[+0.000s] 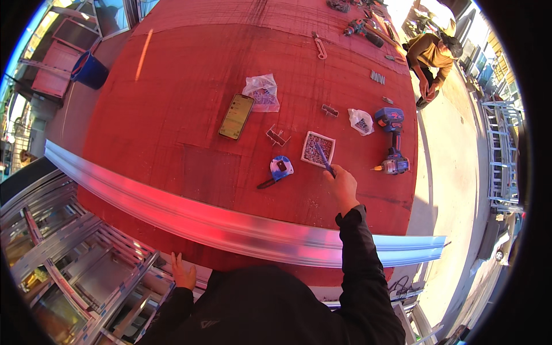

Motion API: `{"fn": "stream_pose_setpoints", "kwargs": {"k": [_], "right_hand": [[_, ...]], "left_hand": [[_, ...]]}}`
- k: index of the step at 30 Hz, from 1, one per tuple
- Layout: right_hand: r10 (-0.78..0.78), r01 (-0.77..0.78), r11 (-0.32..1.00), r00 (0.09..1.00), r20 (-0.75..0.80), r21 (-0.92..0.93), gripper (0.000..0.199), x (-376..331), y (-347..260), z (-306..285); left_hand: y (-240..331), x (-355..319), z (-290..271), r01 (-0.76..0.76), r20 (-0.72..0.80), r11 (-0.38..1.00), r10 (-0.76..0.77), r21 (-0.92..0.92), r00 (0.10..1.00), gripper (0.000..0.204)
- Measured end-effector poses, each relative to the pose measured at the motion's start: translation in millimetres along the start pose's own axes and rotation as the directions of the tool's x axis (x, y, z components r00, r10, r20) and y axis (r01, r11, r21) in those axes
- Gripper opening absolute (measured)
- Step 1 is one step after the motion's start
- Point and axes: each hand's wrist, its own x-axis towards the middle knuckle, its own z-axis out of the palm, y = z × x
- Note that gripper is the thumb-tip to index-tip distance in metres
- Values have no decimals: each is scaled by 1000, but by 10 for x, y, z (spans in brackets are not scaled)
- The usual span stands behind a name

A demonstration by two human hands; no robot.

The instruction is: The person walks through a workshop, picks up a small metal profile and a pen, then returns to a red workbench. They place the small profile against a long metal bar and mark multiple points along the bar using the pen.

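Right hand [344, 185] grips slim blue pen [324, 158]

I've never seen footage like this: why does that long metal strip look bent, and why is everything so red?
Head view: the fisheye lens bows the straight aluminium rail toward the rim; low sunlight glares at the upper right, the red table tints the rail pink, and the right hand holding a blue pen stays sharp.

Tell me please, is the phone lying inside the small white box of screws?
No, the phone lies flat on the red table, apart and to the left of the box, beside which the right hand holds a pen.
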Motion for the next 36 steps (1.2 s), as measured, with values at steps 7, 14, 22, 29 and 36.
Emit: {"fn": "stream_pose_setpoints", "kwargs": {"k": [7,14,22,29,36], "right_hand": [[11,-3,987,999,-48,158,42,425,93,265],[132,-87,926,986,-100,367,46,247,139,295],[158,7,808,961,-227,590,15,-223,192,291],[69,-82,820,997,45,567,25,-1083,3,658],[12,-236,737,941,338,634,50,-1801,-250,910]], "left_hand": [[141,25,167,108,-52,993,-110,-41,993,78],[98,70,219,133,-184,989,-118,72,976,62],[313,1162,-233,75,-526,968,-194,-239,828,22],[2054,2738,-62,-389,-399,829,224,-401,889,59],[3181,3654,356,-279,-212,959,263,-51,941,101]]}}
